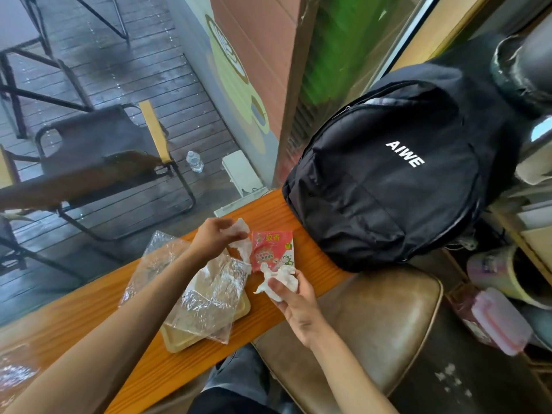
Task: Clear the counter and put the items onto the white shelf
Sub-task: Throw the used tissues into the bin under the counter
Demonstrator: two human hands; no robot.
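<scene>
Orange wooden counter (89, 297): L hand (213, 234) pinches a crumpled white tissue (241, 230) above the surface, fingers curled on it. R hand (294, 306) grips a second tissue wad (280, 277), thumb over it, at counter's near edge. Red mosquito-coil box (271, 249) lies flat btwn the hands, closed; contents not visible. Beige tray (179, 339) under clear plastic bags (206, 297); bags appear empty. Black AIWE backpack (388, 180) stands at counter's far end, zipped.
</scene>
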